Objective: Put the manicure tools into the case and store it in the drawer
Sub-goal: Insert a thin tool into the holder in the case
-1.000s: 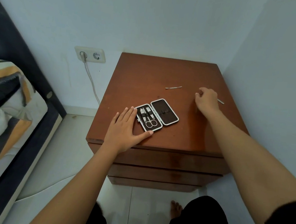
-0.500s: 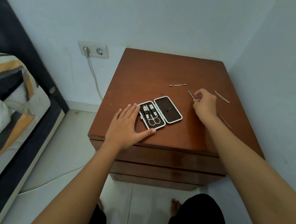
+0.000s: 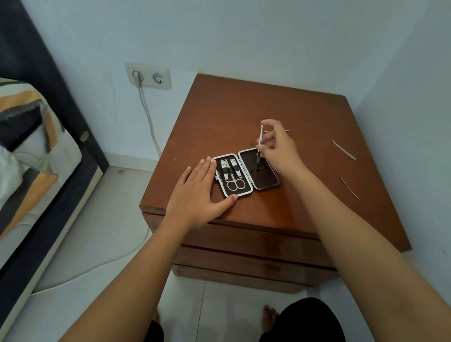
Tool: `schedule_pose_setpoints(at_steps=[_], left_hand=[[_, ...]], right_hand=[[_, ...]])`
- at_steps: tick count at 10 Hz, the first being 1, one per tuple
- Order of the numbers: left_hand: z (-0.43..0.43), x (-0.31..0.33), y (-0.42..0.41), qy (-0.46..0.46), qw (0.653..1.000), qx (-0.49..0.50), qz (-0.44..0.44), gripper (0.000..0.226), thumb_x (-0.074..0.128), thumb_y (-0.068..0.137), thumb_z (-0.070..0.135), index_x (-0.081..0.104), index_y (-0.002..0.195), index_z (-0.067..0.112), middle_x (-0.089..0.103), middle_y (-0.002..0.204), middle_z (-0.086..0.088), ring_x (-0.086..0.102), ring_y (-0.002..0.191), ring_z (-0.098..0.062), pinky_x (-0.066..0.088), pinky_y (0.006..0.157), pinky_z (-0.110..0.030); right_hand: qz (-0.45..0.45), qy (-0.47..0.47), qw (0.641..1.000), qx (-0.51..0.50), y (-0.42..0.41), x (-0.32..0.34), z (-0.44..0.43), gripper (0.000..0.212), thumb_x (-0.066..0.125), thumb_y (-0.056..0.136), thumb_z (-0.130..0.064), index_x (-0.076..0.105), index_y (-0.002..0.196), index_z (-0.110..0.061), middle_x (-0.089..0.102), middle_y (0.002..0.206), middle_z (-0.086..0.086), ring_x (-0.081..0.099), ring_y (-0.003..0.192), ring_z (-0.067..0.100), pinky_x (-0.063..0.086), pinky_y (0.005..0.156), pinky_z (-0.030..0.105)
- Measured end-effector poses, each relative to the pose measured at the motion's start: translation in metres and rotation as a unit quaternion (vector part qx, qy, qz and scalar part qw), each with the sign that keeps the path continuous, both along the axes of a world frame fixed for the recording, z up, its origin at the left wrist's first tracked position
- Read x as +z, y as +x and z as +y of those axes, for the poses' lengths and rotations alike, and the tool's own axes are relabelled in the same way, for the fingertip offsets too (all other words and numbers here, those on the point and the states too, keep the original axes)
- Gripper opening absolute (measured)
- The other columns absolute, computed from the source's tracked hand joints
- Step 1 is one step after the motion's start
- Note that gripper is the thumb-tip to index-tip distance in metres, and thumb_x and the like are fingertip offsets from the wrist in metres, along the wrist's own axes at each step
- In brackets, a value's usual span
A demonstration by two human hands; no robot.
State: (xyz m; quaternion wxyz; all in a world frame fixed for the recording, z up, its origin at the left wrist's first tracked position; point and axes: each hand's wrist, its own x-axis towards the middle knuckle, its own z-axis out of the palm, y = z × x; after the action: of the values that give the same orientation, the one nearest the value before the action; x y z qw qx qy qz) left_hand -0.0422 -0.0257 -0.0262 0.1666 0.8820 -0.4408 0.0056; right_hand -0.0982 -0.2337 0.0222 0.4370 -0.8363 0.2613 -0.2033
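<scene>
An open manicure case (image 3: 266, 176) lies on the brown nightstand (image 3: 250, 105), with scissors (image 3: 235, 183) and clippers strapped in its left half. My left hand (image 3: 198, 193) rests flat on the wood, its fingers and thumb touching the case's left and near edges. My right hand (image 3: 276, 147) pinches a thin metal tool (image 3: 259, 141), held almost upright, its tip over the dark right half of the case. Two more slim metal tools lie loose at the right, one at the far side (image 3: 343, 150) and one nearer (image 3: 349, 187). Another tool (image 3: 286, 130) peeks out behind my right hand.
The nightstand has closed drawer fronts (image 3: 240, 241) below its top. It stands in a corner with walls behind and to the right. A wall socket (image 3: 147, 76) with a white cable is at the left, and a bed (image 3: 14, 161) stands further left. My foot (image 3: 268, 318) is on the tiled floor.
My right hand has picked a thin tool up from the right side of the top and carried it left, over the case. My left hand stays against the case.
</scene>
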Motion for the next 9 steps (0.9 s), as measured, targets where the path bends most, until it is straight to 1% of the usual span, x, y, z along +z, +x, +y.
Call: schedule_pose_setpoints(at_steps=[1, 2, 3, 4, 5, 6, 7, 8, 9], left_hand=[[-0.001, -0.001, 0.001, 0.007, 1.0, -0.005, 0.0, 0.096, 0.017, 0.075, 0.075, 0.005, 0.151, 0.017, 0.005, 0.159, 0.003, 0.0, 0.145, -0.007, -0.002, 0.116, -0.03], [0.0, -0.001, 0.001, 0.011, 1.0, -0.006, -0.003, 0.095, 0.017, 0.076, 0.074, 0.005, 0.151, 0.017, 0.005, 0.159, 0.002, 0.0, 0.145, -0.007, -0.002, 0.116, -0.03], [0.0, -0.001, 0.001, 0.011, 1.0, -0.004, -0.006, 0.096, 0.015, 0.074, 0.075, 0.006, 0.151, 0.017, 0.006, 0.159, 0.002, 0.001, 0.145, -0.007, -0.003, 0.116, -0.029], [0.0, -0.001, 0.002, 0.011, 1.0, -0.003, -0.007, 0.096, 0.015, 0.074, 0.075, 0.006, 0.151, 0.017, 0.006, 0.159, 0.002, 0.001, 0.145, -0.007, -0.003, 0.115, -0.028], [0.0, -0.001, 0.002, 0.012, 1.0, -0.004, -0.004, 0.096, 0.015, 0.074, 0.075, 0.006, 0.151, 0.017, 0.007, 0.159, 0.002, 0.002, 0.145, -0.007, -0.003, 0.115, -0.028], [0.0, 0.0, 0.001, 0.01, 1.0, -0.004, -0.001, 0.097, 0.015, 0.074, 0.075, 0.007, 0.151, 0.018, 0.007, 0.159, 0.002, 0.002, 0.145, -0.007, -0.003, 0.115, -0.029], [0.0, 0.0, 0.001, 0.012, 1.0, -0.003, -0.003, 0.097, 0.015, 0.074, 0.076, 0.007, 0.151, 0.018, 0.007, 0.159, 0.002, 0.002, 0.145, -0.007, -0.003, 0.115, -0.028], [0.0, 0.0, 0.001, 0.01, 1.0, -0.002, -0.003, 0.097, 0.015, 0.073, 0.075, 0.007, 0.151, 0.018, 0.008, 0.159, 0.002, 0.002, 0.145, -0.007, -0.003, 0.116, -0.028], [-0.001, 0.001, 0.001, 0.009, 1.0, -0.002, -0.002, 0.097, 0.016, 0.073, 0.075, 0.008, 0.151, 0.017, 0.008, 0.159, 0.002, 0.003, 0.145, -0.007, -0.003, 0.115, -0.028]], right_hand=[[0.007, 0.02, 0.999, 0.042, 0.001, -0.003, -0.005, 0.044, 0.056, 0.083, 0.004, 0.047, 0.116, -0.023, 0.058, 0.093, 0.009, 0.062, 0.092, 0.027, 0.055, 0.082, 0.036], [0.036, 0.045, 0.995, 0.08, -0.001, 0.0, -0.011, 0.049, 0.056, 0.081, 0.007, 0.045, 0.111, -0.03, 0.054, 0.085, 0.002, 0.063, 0.085, 0.027, 0.056, 0.08, 0.037], [0.081, 0.053, 0.989, 0.112, -0.002, 0.004, -0.015, 0.051, 0.055, 0.081, 0.009, 0.046, 0.119, -0.023, 0.049, 0.084, 0.001, 0.058, 0.078, 0.019, 0.057, 0.073, 0.03], [0.116, 0.014, 0.984, 0.131, -0.002, 0.006, -0.012, 0.04, 0.054, 0.081, 0.009, 0.054, 0.112, -0.017, 0.051, 0.088, 0.002, 0.055, 0.076, 0.016, 0.051, 0.071, 0.025], [0.139, -0.013, 0.98, 0.142, -0.004, 0.006, -0.01, 0.047, 0.054, 0.08, 0.009, 0.052, 0.118, -0.018, 0.054, 0.094, 0.004, 0.059, 0.078, 0.016, 0.045, 0.07, 0.017], [0.136, -0.009, 0.982, 0.128, -0.006, 0.007, -0.01, 0.047, 0.057, 0.08, 0.007, 0.051, 0.121, -0.016, 0.053, 0.09, 0.002, 0.059, 0.078, 0.015, 0.044, 0.07, 0.015], [0.139, -0.012, 0.982, 0.128, -0.005, 0.009, -0.01, 0.054, 0.06, 0.079, 0.005, 0.047, 0.125, -0.019, 0.053, 0.093, 0.004, 0.059, 0.082, 0.016, 0.047, 0.077, 0.021], [0.153, -0.019, 0.979, 0.131, -0.002, 0.014, -0.009, 0.065, 0.061, 0.079, 0.004, 0.04, 0.134, -0.022, 0.056, 0.094, 0.005, 0.057, 0.082, 0.016, 0.048, 0.081, 0.025], [0.173, -0.024, 0.975, 0.136, 0.003, 0.014, -0.01, 0.062, 0.061, 0.078, 0.004, 0.042, 0.132, -0.018, 0.058, 0.091, 0.002, 0.058, 0.084, 0.017, 0.048, 0.081, 0.027]])
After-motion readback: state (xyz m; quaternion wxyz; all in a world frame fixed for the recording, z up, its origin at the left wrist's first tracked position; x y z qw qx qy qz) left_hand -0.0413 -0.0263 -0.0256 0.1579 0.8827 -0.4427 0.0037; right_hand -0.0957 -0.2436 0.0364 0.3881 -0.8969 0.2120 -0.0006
